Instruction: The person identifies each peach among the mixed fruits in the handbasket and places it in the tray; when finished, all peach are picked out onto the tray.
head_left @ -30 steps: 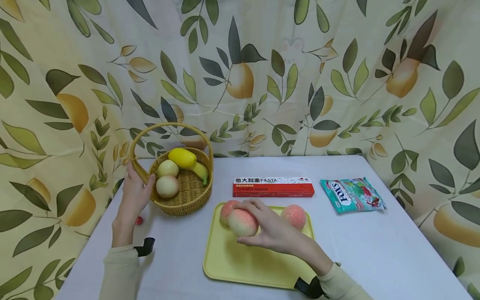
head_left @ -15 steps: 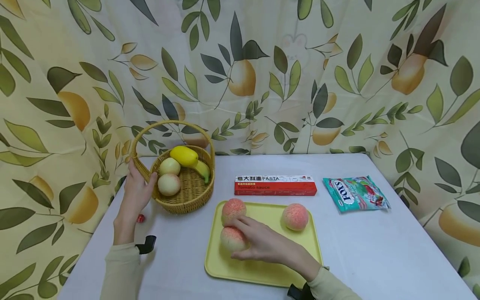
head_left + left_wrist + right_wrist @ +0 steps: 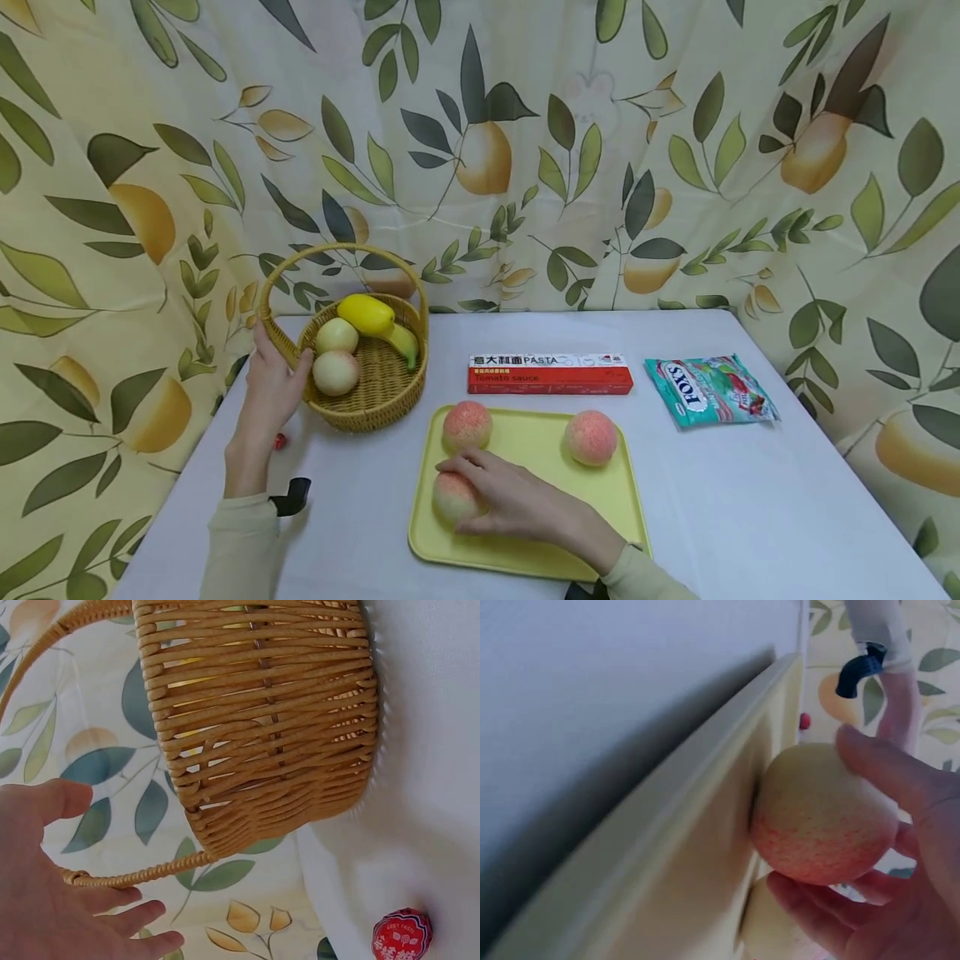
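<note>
My right hand (image 3: 517, 504) grips a pale peach with a pink blush (image 3: 453, 497) at the left of a yellow tray (image 3: 540, 560). In the right wrist view the peach (image 3: 821, 817) sits against the tray between thumb and fingers. Two pinker peaches (image 3: 467, 427) (image 3: 592, 438) lie on the tray's far side. My left hand (image 3: 273, 387) is at the left side of a wicker basket (image 3: 367, 410). In the left wrist view the basket's handle (image 3: 142, 877) crosses between the thumb and the extended fingers. Two pale round fruits (image 3: 336, 372) and a yellow banana (image 3: 401, 342) lie inside the basket.
Behind the tray lies a red and white pasta box (image 3: 550, 374). A teal FOX'S candy bag (image 3: 712, 390) is at the right. A small red wrapped candy (image 3: 403, 934) lies by the left forearm. A leaf-patterned curtain (image 3: 480, 167) hangs behind the white table.
My right hand has moved the peach down and left, from above the far-left peach to the tray's left side. The left hand stays at the basket.
</note>
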The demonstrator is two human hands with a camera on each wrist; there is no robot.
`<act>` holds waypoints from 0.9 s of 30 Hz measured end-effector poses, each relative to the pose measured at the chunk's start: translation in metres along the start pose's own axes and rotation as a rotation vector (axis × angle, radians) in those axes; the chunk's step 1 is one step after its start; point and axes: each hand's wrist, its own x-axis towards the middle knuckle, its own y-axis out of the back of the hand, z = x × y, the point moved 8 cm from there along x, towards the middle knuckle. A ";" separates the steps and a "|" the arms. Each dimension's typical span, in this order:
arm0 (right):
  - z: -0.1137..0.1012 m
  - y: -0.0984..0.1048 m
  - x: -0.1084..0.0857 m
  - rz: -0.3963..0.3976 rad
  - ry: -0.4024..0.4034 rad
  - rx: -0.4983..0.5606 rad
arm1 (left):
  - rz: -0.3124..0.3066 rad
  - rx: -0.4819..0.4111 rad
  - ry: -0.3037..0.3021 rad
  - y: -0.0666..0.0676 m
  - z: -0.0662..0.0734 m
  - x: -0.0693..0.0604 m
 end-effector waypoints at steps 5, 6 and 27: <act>-0.001 0.003 0.001 -0.017 -0.008 -0.039 | 0.018 -0.012 -0.018 0.005 0.007 0.003; -0.002 0.003 0.002 -0.020 -0.003 -0.051 | 0.021 -0.014 -0.023 0.006 0.008 0.004; -0.015 0.050 0.056 0.026 0.053 -0.031 | -0.032 -0.019 -0.006 0.001 0.004 -0.001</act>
